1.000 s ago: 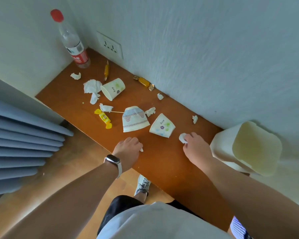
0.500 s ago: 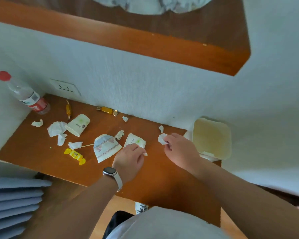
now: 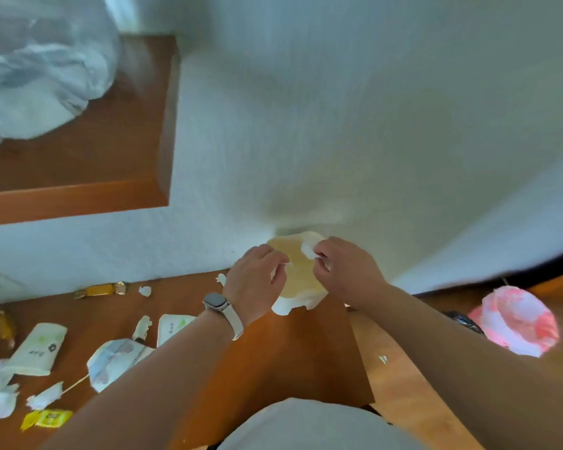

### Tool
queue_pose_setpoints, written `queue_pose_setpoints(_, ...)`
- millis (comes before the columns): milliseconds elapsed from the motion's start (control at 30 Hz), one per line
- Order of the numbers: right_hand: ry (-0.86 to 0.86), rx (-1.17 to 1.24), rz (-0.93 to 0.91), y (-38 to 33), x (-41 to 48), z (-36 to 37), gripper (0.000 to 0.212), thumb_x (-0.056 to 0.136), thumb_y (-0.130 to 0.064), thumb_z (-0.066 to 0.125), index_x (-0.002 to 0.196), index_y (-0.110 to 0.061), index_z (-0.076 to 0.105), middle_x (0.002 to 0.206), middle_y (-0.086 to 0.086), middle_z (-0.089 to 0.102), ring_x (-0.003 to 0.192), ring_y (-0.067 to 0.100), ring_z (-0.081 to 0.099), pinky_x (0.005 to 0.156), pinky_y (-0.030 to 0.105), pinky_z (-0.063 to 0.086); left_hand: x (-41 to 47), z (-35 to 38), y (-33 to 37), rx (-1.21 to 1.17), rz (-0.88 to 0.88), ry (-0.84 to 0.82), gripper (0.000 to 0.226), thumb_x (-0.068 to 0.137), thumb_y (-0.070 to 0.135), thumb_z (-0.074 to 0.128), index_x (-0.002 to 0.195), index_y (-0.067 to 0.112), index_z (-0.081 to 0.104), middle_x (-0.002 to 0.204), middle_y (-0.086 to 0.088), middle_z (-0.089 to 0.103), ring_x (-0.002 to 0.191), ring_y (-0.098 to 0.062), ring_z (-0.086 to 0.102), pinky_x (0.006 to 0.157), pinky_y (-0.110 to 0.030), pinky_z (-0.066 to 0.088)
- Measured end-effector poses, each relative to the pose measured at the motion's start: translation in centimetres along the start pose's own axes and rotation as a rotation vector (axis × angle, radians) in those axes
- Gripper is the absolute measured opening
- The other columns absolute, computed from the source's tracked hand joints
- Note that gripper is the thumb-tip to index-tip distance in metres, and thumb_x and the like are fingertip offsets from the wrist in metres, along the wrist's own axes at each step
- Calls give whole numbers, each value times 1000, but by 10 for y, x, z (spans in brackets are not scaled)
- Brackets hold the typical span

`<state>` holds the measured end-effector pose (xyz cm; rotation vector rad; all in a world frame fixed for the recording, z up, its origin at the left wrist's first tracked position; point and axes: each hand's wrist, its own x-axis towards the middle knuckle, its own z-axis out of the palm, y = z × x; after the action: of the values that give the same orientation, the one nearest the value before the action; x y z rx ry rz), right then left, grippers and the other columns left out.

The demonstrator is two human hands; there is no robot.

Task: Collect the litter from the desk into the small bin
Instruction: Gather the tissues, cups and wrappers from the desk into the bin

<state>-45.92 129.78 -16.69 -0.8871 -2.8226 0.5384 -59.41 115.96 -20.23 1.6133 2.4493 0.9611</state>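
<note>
Nearest, along the near-left of the brown wooden table (image 3: 293, 352), lies most of the litter: a yellow sweet wrapper (image 3: 48, 418), torn white tissue scraps (image 3: 0, 389), and a crushed paper cup with a pale blue printed band (image 3: 117, 358), with a thin wooden stick (image 3: 75, 384) beside it. Just beyond sit a flattened white paper cup with a small flower print (image 3: 38, 349) and another squashed white paper cup (image 3: 173, 326). All of it looks feather-light and soft; the cups should collapse under any squeeze, so a rim or a fold is probably the surest place to take hold, while the scraps want a fingertip pinch.

Farther on, at the table's right end, both hands hover over the mouth of the small cream plastic bin (image 3: 298, 298). The left hand (image 3: 254, 284), a watch with a pale strap (image 3: 223, 311) on its wrist, is curled with the fingertips pinched on a tiny white scrap (image 3: 287, 264). The right hand (image 3: 345, 271) pinches a crumpled white tissue wad (image 3: 308, 251) between thumb and forefinger, directly above the opening. The bin seems thin-walled, smooth and light, so it could shift if knocked.

Farthest, against the white textured wall (image 3: 338, 141), lie a gold foil-wrapped sweet (image 3: 100, 290) and two small white paper bits (image 3: 144, 291).
</note>
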Motion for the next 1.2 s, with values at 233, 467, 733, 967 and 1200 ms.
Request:
queue_pose_setpoints(233, -101, 5, 45, 24, -8, -3, 22, 92, -26, 50, 107, -18, 62, 97, 0, 59, 89, 20, 57, 76, 37, 51, 17, 19, 10, 62, 55, -104, 14, 89, 15, 60, 98, 17, 70, 93, 1, 67, 89, -21, 62, 73, -35, 53)
queue_pose_setpoints(467, -135, -23, -139, 19, -1, 11, 36, 89, -32, 50, 116, -11, 63, 114, 7, 62, 103, 27, 56, 87, 41, 47, -3, 11, 3, 120, -36, -64, 20, 87, 16, 63, 105, 15, 69, 106, -1, 70, 99, -22, 62, 84, -34, 48)
queue_pose_setpoints(733, -185, -75, -421, -33, 22, 31, 39, 95, -37, 48, 124, -13, 56, 135, 5, 54, 121, 27, 49, 100, 41, 39, -47, -22, -34, 290, -145, -94, 30, 90, 26, 56, 118, 18, 62, 123, -2, 63, 113, -22, 57, 95, -39, 46)
queue_pose_setpoints(967, -181, -106, -598, -97, 28, 70, 36, 92, -33, 54, 121, -13, 60, 125, 7, 60, 111, 27, 58, 88, 41, 51, -109, -50, -82, 335, -425, -66, 36, 90, 33, 59, 123, 20, 61, 130, 0, 60, 122, -21, 53, 98, -41, 45)
queue_pose_setpoints(1200, -339, -186, -464, -123, 33, 136, 43, 96, -36, 44, 136, -18, 46, 142, 4, 47, 127, 23, 46, 99, 38, 46, -155, -48, -117, 306, -748, -164, 46, 94, 39, 48, 138, 25, 46, 144, 3, 48, 131, -20, 43, 102, -38, 41)
